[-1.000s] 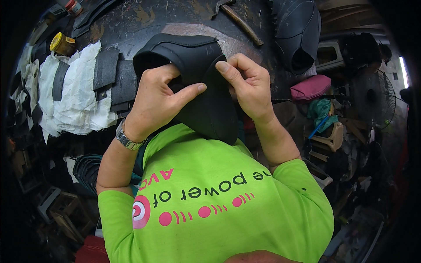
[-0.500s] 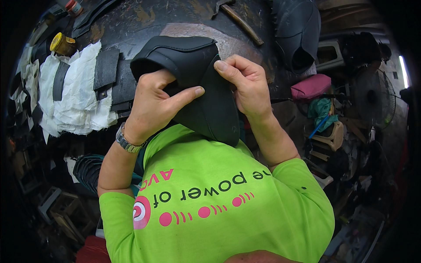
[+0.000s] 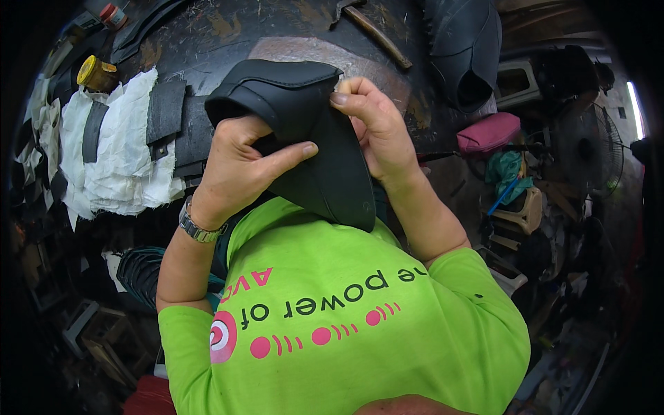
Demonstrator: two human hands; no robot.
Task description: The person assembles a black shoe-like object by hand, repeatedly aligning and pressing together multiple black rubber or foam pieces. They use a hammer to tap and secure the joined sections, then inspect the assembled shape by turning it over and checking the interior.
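A black leather shoe upper point(image 3: 325, 173) is held up in front of my chest, its pointed end hanging down against the green shirt. My left hand point(image 3: 249, 155) grips it with the fingers inside the opening, mostly hidden, and the thumb lying on the outer face. At the upper's right edge, near the stitched seam at the top corner, my right hand point(image 3: 377, 128) pinches the material between thumb and fingers. The fingertips there are partly hidden behind the leather.
A dark worktable point(image 3: 228, 45) lies ahead, with a hammer point(image 3: 377, 36) near its far side. Left are a yellow-lidded jar point(image 3: 97, 73), white cloth point(image 3: 121, 149) and black strips point(image 3: 167, 114). More black uppers point(image 3: 467, 59), a pink pouch point(image 3: 489, 133) and a fan point(image 3: 591, 149) are right.
My right hand has shifted slightly left and turned, with its fingers higher along the upper's edge. The upper has tilted a little; my left hand keeps its grip.
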